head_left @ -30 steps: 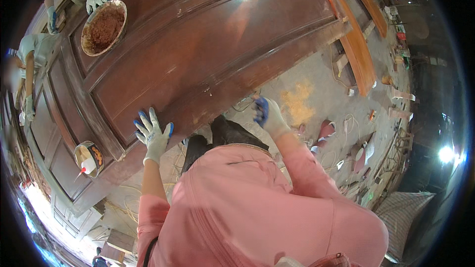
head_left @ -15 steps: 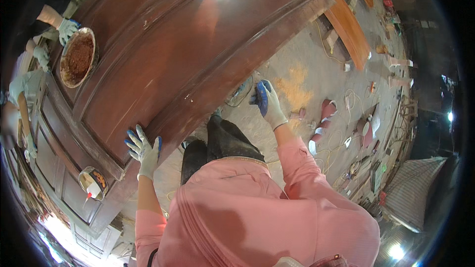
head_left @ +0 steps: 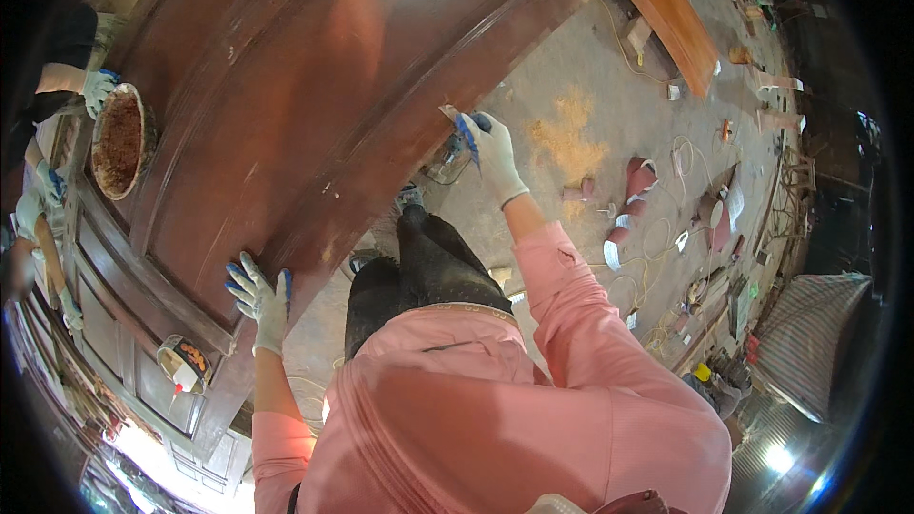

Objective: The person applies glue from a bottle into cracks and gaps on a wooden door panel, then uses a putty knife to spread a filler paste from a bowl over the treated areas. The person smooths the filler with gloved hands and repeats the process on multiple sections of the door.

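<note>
A large dark reddish-brown wooden door panel (head_left: 286, 133) with raised mouldings lies in front of me. My left hand (head_left: 262, 303), in a white glove with blue fingertips, rests on its near edge, fingers spread and holding nothing. In a similar glove, my right hand (head_left: 490, 152) is closed on a putty knife (head_left: 447, 112). The knife's small flat blade shows at the panel's near edge; whether it touches the wood I cannot tell. My fingers hide the handle.
At far left, a co-worker's gloved hand (head_left: 99, 90) touches the rim of a bowl of reddish-brown paste (head_left: 122, 143). A cut-open container (head_left: 186, 366) with a white bottle sits on the panel. Sandpaper strips (head_left: 636, 195), cords and sawdust (head_left: 568, 138) lie on the floor.
My right hand has moved up and left to the panel's edge, and the knife blade now shows. My left hand stays spread on the wood. The whole view has shifted slightly.
</note>
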Tool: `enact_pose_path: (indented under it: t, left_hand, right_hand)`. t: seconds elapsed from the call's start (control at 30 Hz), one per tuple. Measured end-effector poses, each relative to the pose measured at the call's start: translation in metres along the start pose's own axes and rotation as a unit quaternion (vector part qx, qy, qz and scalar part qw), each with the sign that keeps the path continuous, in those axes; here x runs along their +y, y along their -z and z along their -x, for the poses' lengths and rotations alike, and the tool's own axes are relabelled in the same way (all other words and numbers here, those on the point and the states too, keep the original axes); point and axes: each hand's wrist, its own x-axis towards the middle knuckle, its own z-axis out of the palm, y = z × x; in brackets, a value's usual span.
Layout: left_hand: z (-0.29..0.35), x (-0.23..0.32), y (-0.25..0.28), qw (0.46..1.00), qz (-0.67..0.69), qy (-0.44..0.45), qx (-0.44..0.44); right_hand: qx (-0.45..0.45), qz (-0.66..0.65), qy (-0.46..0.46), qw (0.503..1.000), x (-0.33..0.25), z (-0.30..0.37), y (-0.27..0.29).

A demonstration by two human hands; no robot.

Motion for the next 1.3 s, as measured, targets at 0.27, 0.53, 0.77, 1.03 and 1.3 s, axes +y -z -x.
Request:
enact_pose_path:
  t: [0.27,0.53,0.77,1.03,1.3]
  left_hand:
    - [-0.003,0.007,0.002,1.000,-0.010,-0.001,0.007]
    - [0.000,0.003,-0.001,1.000,-0.020,0.009,0.000]
    - [0.003,0.001,-0.006,1.000,-0.003,-0.015,0.021]
    - [0.003,0.002,-0.002,1.000,0.018,-0.003,0.011]
    - [0.005,0.003,0.001,1.000,0.017,0.002,0.004]
  right_hand:
    - [-0.026,-0.013,-0.201,0.979,0.018,0.058,0.050]
    - [-0.025,0.190,-0.101,0.976,0.034,0.038,0.040]
    - [-0.070,-0.016,-0.056,0.996,-0.003,0.018,0.029]
    - [-0.039,-0.077,-0.215,0.973,-0.017,0.073,0.078]
    - [-0.118,-0.104,-0.146,0.977,-0.030,0.050,0.060]
